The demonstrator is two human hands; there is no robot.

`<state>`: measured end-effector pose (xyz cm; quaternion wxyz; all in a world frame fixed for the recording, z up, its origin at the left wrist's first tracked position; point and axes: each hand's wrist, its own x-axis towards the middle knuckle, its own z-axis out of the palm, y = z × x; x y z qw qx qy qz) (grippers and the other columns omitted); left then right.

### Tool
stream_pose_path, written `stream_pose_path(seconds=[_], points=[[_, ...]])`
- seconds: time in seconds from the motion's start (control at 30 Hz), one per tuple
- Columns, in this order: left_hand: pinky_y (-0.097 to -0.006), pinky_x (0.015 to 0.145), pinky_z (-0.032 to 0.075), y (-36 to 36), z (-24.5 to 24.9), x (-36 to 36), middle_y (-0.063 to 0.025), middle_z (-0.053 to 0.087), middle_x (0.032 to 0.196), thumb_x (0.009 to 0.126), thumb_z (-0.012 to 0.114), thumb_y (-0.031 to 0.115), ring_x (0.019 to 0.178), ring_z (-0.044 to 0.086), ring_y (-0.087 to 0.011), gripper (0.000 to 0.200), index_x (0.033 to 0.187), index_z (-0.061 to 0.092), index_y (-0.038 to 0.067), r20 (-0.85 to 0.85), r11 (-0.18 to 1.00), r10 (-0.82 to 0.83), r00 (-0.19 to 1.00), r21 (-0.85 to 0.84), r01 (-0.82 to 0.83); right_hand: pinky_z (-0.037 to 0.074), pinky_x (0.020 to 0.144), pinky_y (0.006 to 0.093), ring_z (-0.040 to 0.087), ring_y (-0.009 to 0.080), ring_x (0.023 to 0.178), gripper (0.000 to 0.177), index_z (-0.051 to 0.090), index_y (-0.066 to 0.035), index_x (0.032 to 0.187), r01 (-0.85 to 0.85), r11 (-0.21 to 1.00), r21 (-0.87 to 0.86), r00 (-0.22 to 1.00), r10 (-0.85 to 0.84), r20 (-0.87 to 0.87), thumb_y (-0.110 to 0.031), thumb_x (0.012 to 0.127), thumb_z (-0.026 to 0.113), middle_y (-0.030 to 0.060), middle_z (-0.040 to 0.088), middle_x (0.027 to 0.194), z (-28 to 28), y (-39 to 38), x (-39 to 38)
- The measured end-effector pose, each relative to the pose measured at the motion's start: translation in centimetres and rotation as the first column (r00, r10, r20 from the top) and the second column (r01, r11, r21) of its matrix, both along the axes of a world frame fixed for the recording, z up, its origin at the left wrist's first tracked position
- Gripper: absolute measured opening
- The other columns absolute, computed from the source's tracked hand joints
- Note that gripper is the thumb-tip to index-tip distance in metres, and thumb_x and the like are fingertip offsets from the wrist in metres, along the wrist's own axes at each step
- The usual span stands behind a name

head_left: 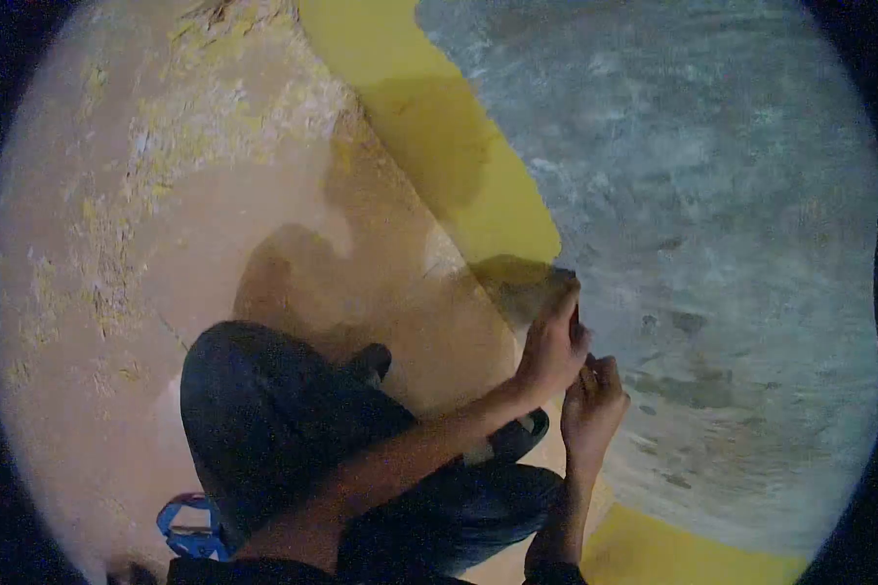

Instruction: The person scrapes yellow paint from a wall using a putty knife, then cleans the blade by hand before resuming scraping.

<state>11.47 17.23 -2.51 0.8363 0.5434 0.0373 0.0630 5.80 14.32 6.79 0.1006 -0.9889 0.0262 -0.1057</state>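
Observation:
My left hand [554,343] is closed around a slim dark scraper [575,310], with its thumb and fingers pressed along it. The scraper's dark upper end meets the edge between the yellow paint [502,180] and the grey, bare-looking surface [693,195]. Just below and to the right, my right hand [595,405] is closed too, its fingers curled around the lower end of the same scraper. Most of the handle is hidden inside the two hands. A shadow of the hands falls on the yellow strip to the left.
Yellow and whitish flakes [117,234] lie scattered over the tan floor [215,205] at left. My bent legs in dark trousers [273,419] fill the lower middle. A blue looped thing [180,517] lies by my leg. More yellow paint [673,554] shows at the bottom right.

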Motion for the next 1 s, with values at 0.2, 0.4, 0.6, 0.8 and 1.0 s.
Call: stream_pose_path(seconds=[0.2,0.4,0.6,0.8,1.0], points=[[-0.0478,0.104,0.039,0.9,0.2,0.3,-0.0319,0.051,0.128,0.075,0.057,-0.004,0.12,0.049,-0.0478,0.059,0.132,0.043,-0.01,-0.045,1.0,0.006,0.999,0.016,-0.006,0.046,0.06,0.0346,0.053,0.0504,0.079,0.009,0.055,0.004,0.084,0.029,1.0,-0.002,0.998,-0.029,-0.06,-0.003,0.083,0.061,0.0243,0.055,0.074,0.7,1.2,0.1],[-0.0475,0.105,0.038,-0.2,-0.4,0.0,-0.0321,0.052,0.129,0.075,0.059,-0.002,0.122,0.049,-0.047,0.056,0.129,0.049,-0.009,-0.046,0.993,-0.076,0.996,-0.089,0.072,0.048,0.063,0.0332,0.052,0.0505,0.079,0.007,0.057,0.003,0.086,0.095,0.994,-0.054,0.992,-0.099,-0.078,-0.002,0.083,0.061,0.0244,0.058,0.076,0.8,1.1,-1.2],[-0.0442,0.102,0.042,-0.2,-0.2,0.1,-0.0297,0.053,0.13,0.078,0.056,-0.005,0.121,0.051,-0.0442,0.054,0.131,0.047,-0.009,-0.045,0.989,0.112,0.993,0.107,-0.107,0.049,0.066,0.0325,0.066,0.034,0.072,0.014,0.061,0.004,0.095,0.015,1.0,0.012,0.998,-0.014,-0.068,-0.001,0.082,0.061,0.0191,0.061,0.078,-0.6,-0.4,1.5],[-0.046,0.1,0.042,0.0,-0.3,0.7,-0.0298,0.053,0.125,0.077,0.057,-0.005,0.118,0.051,-0.0457,0.056,0.131,0.046,-0.008,0.042,0.973,0.215,0.976,0.072,-0.217,0.048,0.064,0.0338,0.058,0.0307,0.063,0.013,0.06,0.004,0.093,-0.021,0.998,-0.065,0.999,0.019,-0.032,-0.002,0.082,0.063,0.0197,0.06,0.075,-0.8,0.1,1.2],[-0.0458,0.105,0.039,0.1,-0.8,1.3,-0.031,0.049,0.132,0.076,0.057,-0.004,0.123,0.047,-0.0463,0.055,0.13,0.047,-0.009,0.034,0.992,0.122,0.992,0.025,-0.122,0.047,0.061,0.0339,0.048,0.0412,0.063,0.011,0.057,0.004,0.088,0.098,0.994,0.058,0.994,-0.095,-0.044,-0.004,0.082,0.063,0.0206,0.056,0.073,-0.6,0.7,1.2]])
